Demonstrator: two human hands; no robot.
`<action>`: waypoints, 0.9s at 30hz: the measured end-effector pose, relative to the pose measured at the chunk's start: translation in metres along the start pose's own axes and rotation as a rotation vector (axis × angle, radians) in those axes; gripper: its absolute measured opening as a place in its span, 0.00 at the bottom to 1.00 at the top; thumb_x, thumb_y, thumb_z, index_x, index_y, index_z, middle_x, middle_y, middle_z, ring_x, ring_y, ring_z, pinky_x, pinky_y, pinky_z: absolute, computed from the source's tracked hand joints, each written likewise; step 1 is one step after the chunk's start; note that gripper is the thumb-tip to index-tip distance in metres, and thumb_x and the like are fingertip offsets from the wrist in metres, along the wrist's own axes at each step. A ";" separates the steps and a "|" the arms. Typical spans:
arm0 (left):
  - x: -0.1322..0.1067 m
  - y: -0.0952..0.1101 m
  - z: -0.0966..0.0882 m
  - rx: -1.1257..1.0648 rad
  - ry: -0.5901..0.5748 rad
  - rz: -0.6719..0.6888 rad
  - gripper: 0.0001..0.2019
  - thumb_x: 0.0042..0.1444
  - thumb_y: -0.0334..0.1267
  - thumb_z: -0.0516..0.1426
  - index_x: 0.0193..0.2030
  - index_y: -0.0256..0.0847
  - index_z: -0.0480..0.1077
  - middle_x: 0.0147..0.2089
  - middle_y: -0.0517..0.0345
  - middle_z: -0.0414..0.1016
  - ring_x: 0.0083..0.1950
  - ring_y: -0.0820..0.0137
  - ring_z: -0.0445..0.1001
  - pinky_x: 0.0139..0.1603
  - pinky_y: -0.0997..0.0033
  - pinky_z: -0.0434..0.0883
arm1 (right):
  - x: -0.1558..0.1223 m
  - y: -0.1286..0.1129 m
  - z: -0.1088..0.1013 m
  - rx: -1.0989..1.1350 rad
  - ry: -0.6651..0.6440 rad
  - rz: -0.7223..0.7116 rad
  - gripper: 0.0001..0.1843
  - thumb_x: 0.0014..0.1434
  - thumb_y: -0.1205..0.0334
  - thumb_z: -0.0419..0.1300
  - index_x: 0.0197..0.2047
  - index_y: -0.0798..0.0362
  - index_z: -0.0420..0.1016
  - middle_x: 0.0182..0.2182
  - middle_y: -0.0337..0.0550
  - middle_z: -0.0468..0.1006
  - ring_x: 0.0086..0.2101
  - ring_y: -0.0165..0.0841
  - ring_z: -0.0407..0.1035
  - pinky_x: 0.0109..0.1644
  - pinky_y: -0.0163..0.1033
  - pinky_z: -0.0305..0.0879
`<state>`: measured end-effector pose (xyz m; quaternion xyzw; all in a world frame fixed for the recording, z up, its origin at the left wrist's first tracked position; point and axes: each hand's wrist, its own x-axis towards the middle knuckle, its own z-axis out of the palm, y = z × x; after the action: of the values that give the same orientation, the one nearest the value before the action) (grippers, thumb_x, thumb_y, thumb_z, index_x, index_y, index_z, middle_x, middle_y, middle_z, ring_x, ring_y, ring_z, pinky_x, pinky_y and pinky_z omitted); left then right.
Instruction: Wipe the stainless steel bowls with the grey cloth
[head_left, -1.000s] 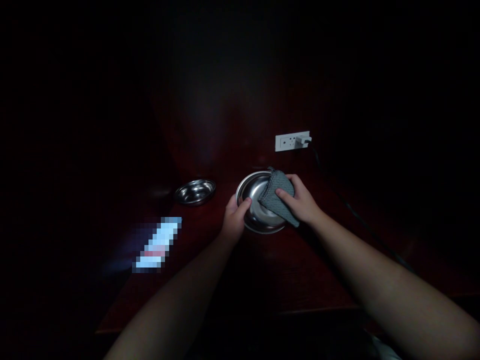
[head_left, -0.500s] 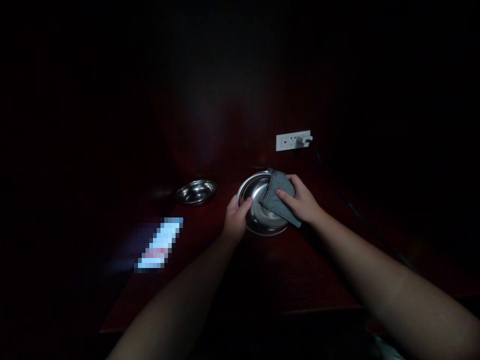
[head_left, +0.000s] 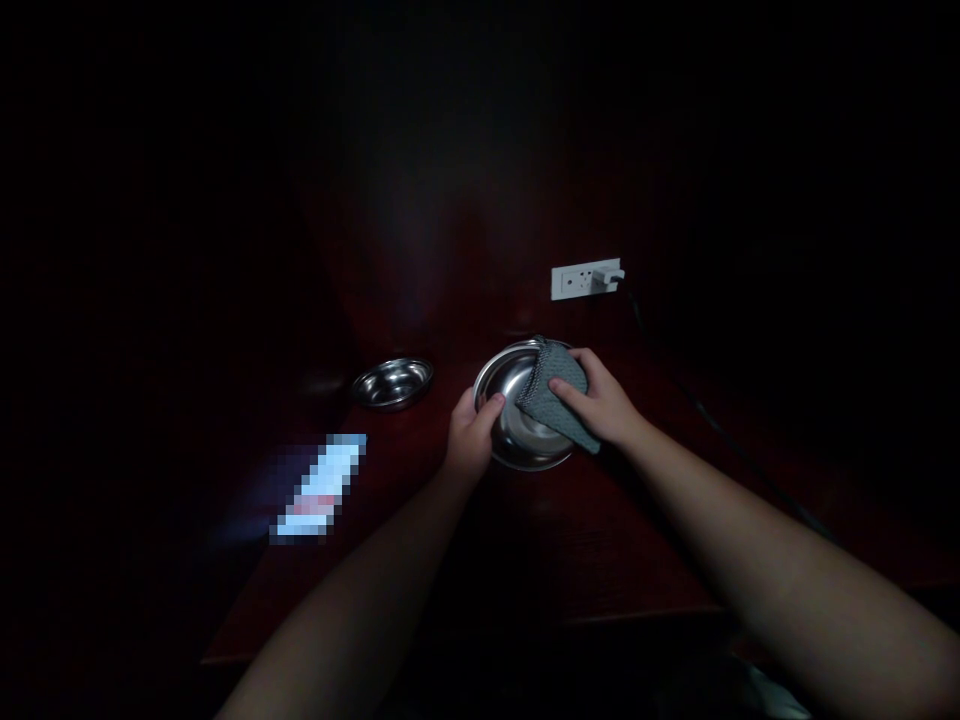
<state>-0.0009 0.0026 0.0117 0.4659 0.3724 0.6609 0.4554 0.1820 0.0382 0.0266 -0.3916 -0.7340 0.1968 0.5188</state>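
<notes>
A shiny steel bowl [head_left: 517,430] is held tilted above the dark red table, its inside facing me. My left hand [head_left: 472,435] grips its left rim, thumb over the edge and fingers hidden behind. On the right side, my right hand [head_left: 596,400] is closed on a grey-green cloth [head_left: 559,385] with a stitched edge. That cloth is folded over the bowl's right rim, with part of it against the inside. My right fingers are partly hidden by the cloth and bowl.
A second steel bowl [head_left: 394,384] rests on the table [head_left: 600,560] to the left. Nearer lies a bright, blurred-out panel [head_left: 319,490]. A white wall socket [head_left: 585,280] holds a plug, with a dark cable [head_left: 709,415] trailing right. The surroundings are very dark.
Hardly anything differs. Both hands keep their holds on the bowl and cloth, and the view has shifted very slightly.
</notes>
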 end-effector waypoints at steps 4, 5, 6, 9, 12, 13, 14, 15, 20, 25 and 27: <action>0.001 -0.001 -0.001 0.028 -0.012 0.007 0.15 0.47 0.42 0.59 0.41 0.37 0.71 0.39 0.55 0.76 0.42 0.66 0.72 0.47 0.65 0.66 | 0.000 -0.001 0.000 0.020 -0.007 0.011 0.23 0.51 0.47 0.58 0.45 0.52 0.62 0.38 0.44 0.69 0.38 0.37 0.65 0.44 0.45 0.63; 0.001 -0.001 -0.001 0.035 -0.013 0.014 0.15 0.47 0.42 0.59 0.41 0.37 0.71 0.39 0.55 0.76 0.42 0.66 0.72 0.47 0.65 0.66 | 0.000 -0.002 0.000 0.025 -0.009 0.007 0.23 0.51 0.47 0.58 0.45 0.52 0.62 0.38 0.44 0.69 0.38 0.37 0.65 0.43 0.45 0.63; 0.000 0.001 -0.001 0.043 -0.014 0.024 0.15 0.47 0.42 0.59 0.41 0.37 0.71 0.39 0.55 0.76 0.42 0.66 0.72 0.47 0.66 0.66 | 0.000 -0.003 0.000 0.029 -0.012 -0.002 0.23 0.51 0.47 0.58 0.45 0.52 0.62 0.38 0.44 0.70 0.38 0.37 0.65 0.43 0.45 0.63; -0.002 0.005 -0.001 0.049 -0.030 0.063 0.14 0.47 0.41 0.59 0.41 0.37 0.71 0.39 0.55 0.76 0.42 0.66 0.72 0.46 0.66 0.67 | -0.001 -0.005 -0.001 0.034 -0.017 -0.039 0.23 0.51 0.48 0.59 0.46 0.52 0.62 0.39 0.44 0.70 0.39 0.38 0.66 0.44 0.45 0.63; -0.003 0.007 -0.001 0.025 -0.062 0.083 0.14 0.47 0.40 0.59 0.41 0.38 0.71 0.39 0.55 0.76 0.42 0.66 0.72 0.45 0.66 0.67 | -0.001 -0.005 -0.002 0.034 -0.013 -0.074 0.24 0.50 0.49 0.60 0.47 0.51 0.63 0.41 0.45 0.70 0.40 0.38 0.66 0.45 0.45 0.63; -0.002 0.007 -0.002 0.017 -0.068 0.083 0.14 0.47 0.40 0.59 0.41 0.38 0.70 0.39 0.55 0.76 0.42 0.66 0.72 0.45 0.66 0.66 | -0.001 -0.005 -0.002 0.038 -0.009 -0.083 0.24 0.50 0.49 0.60 0.47 0.51 0.63 0.41 0.45 0.70 0.40 0.38 0.66 0.45 0.45 0.62; -0.002 0.006 -0.002 0.008 -0.072 0.081 0.14 0.47 0.40 0.59 0.41 0.38 0.70 0.39 0.56 0.75 0.41 0.66 0.72 0.45 0.67 0.66 | -0.001 -0.004 -0.001 0.044 -0.004 -0.089 0.24 0.50 0.49 0.60 0.48 0.51 0.63 0.42 0.45 0.70 0.41 0.39 0.65 0.46 0.45 0.62; -0.002 0.005 -0.002 -0.003 -0.075 0.076 0.14 0.47 0.40 0.59 0.41 0.38 0.70 0.38 0.56 0.75 0.41 0.67 0.72 0.45 0.67 0.66 | 0.000 -0.002 -0.001 0.050 0.002 -0.091 0.24 0.50 0.49 0.60 0.48 0.52 0.63 0.42 0.45 0.70 0.41 0.39 0.65 0.47 0.45 0.62; -0.001 0.002 -0.004 -0.111 -0.123 0.060 0.13 0.47 0.39 0.59 0.40 0.37 0.70 0.37 0.56 0.74 0.40 0.69 0.71 0.45 0.68 0.66 | 0.003 0.002 0.000 0.103 0.037 -0.049 0.24 0.50 0.49 0.61 0.47 0.51 0.65 0.41 0.44 0.71 0.40 0.38 0.67 0.46 0.45 0.63; -0.002 0.008 -0.006 -0.330 -0.201 -0.031 0.17 0.49 0.37 0.58 0.48 0.39 0.68 0.43 0.53 0.73 0.42 0.68 0.72 0.46 0.66 0.67 | 0.005 0.005 0.000 0.168 0.196 0.043 0.23 0.49 0.46 0.60 0.44 0.51 0.66 0.36 0.42 0.72 0.36 0.36 0.67 0.40 0.43 0.64; -0.003 0.008 -0.007 -0.352 -0.266 -0.062 0.18 0.51 0.37 0.57 0.50 0.40 0.66 0.47 0.51 0.72 0.45 0.67 0.72 0.48 0.64 0.67 | 0.006 0.007 0.001 0.170 0.262 0.084 0.23 0.49 0.45 0.60 0.43 0.51 0.66 0.35 0.41 0.72 0.35 0.36 0.67 0.39 0.43 0.64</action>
<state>-0.0092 -0.0031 0.0160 0.4505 0.2024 0.6341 0.5950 0.1830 0.0468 0.0249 -0.3990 -0.6238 0.2267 0.6327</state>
